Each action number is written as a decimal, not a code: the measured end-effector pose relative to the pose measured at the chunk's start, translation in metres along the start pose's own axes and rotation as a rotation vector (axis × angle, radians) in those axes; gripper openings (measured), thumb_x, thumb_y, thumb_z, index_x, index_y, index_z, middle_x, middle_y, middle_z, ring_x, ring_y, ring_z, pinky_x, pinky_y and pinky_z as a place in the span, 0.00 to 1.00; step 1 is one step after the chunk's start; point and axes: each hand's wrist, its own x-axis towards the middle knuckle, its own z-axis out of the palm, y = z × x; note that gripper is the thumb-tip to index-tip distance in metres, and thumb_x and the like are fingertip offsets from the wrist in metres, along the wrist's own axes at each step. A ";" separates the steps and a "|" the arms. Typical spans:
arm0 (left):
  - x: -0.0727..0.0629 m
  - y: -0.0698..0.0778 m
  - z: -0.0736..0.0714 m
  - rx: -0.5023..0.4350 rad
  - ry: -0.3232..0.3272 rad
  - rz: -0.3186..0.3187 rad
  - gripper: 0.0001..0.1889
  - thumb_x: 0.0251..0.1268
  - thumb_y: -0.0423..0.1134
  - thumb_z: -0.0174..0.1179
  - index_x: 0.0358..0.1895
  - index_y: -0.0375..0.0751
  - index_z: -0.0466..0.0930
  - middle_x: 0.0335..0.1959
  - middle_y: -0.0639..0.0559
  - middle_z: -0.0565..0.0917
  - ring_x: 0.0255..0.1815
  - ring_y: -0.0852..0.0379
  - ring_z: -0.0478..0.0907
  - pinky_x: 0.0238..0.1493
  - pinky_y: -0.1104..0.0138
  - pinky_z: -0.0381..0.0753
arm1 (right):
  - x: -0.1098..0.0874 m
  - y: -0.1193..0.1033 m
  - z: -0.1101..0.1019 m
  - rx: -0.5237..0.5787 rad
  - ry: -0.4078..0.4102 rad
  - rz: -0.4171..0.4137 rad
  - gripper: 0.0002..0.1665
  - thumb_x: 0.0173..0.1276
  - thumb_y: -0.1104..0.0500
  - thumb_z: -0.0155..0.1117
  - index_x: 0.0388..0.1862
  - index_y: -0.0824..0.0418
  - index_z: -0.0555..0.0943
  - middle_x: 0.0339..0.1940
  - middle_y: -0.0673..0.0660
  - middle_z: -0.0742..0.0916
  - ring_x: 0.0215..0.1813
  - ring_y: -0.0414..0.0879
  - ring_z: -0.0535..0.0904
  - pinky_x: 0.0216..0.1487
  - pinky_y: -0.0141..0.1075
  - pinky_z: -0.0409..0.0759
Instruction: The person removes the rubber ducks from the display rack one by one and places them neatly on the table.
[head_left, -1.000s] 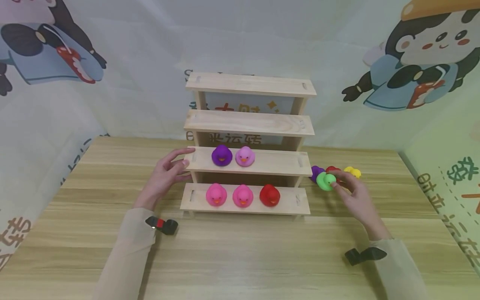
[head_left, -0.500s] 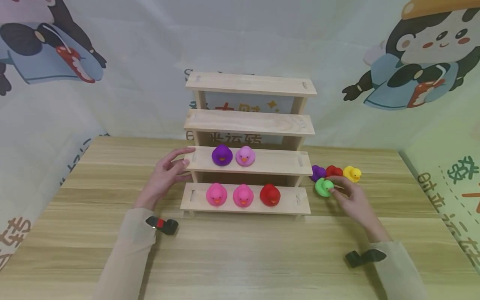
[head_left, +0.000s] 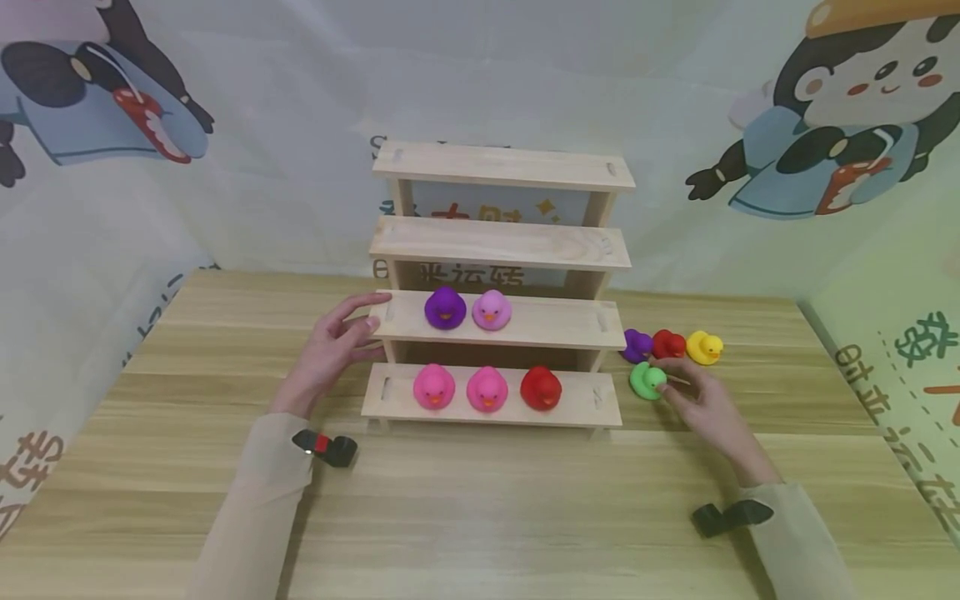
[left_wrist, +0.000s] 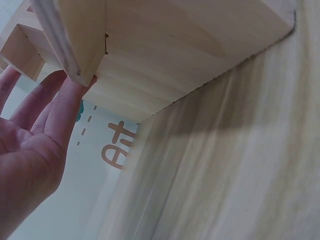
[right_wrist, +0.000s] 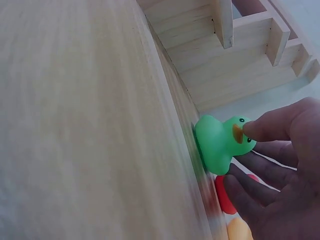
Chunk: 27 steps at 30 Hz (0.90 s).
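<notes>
A green rubber duck (head_left: 647,381) sits on the tabletop right of the stepped wooden shelf (head_left: 495,242). My right hand (head_left: 708,404) holds it by the head; in the right wrist view the thumb lies at the orange beak of the green duck (right_wrist: 215,142), with fingers behind. My left hand (head_left: 326,358) grips the left end of the shelf's second tier from the bottom. The left wrist view shows that hand's fingers (left_wrist: 60,112) at a board corner. On that tier stand a purple duck (head_left: 445,309) and a light pink duck (head_left: 492,310).
The lowest tier carries two pink ducks (head_left: 433,387) and a red duck (head_left: 541,388). Behind the green duck, a purple duck (head_left: 637,345), another red duck (head_left: 668,343) and a yellow duck (head_left: 705,347) line the table (head_left: 480,508). A printed cloth (head_left: 285,167) hangs behind.
My right hand has brought the green duck slightly toward me and down onto the table, uncovering the red and yellow ducks behind. My left hand has stayed at the shelf.
</notes>
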 end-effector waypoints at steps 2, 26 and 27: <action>0.000 0.000 0.000 0.001 -0.001 0.000 0.20 0.75 0.39 0.51 0.67 0.42 0.69 0.65 0.32 0.66 0.52 0.53 0.78 0.49 0.60 0.81 | 0.000 0.000 0.000 -0.002 -0.007 0.003 0.18 0.71 0.69 0.57 0.58 0.73 0.73 0.58 0.70 0.78 0.59 0.65 0.74 0.55 0.20 0.69; 0.001 -0.003 -0.001 -0.027 0.002 0.028 0.19 0.75 0.36 0.50 0.65 0.41 0.71 0.59 0.33 0.70 0.49 0.54 0.80 0.46 0.59 0.82 | 0.024 -0.030 -0.008 0.075 0.163 -0.125 0.18 0.68 0.73 0.57 0.57 0.73 0.76 0.51 0.58 0.83 0.53 0.32 0.75 0.57 0.25 0.69; 0.001 -0.003 -0.001 -0.028 0.002 0.030 0.19 0.75 0.36 0.50 0.65 0.41 0.71 0.59 0.33 0.70 0.49 0.54 0.80 0.46 0.59 0.82 | 0.026 -0.034 -0.008 0.070 0.159 -0.109 0.18 0.69 0.71 0.57 0.58 0.71 0.76 0.53 0.58 0.83 0.54 0.32 0.75 0.57 0.24 0.69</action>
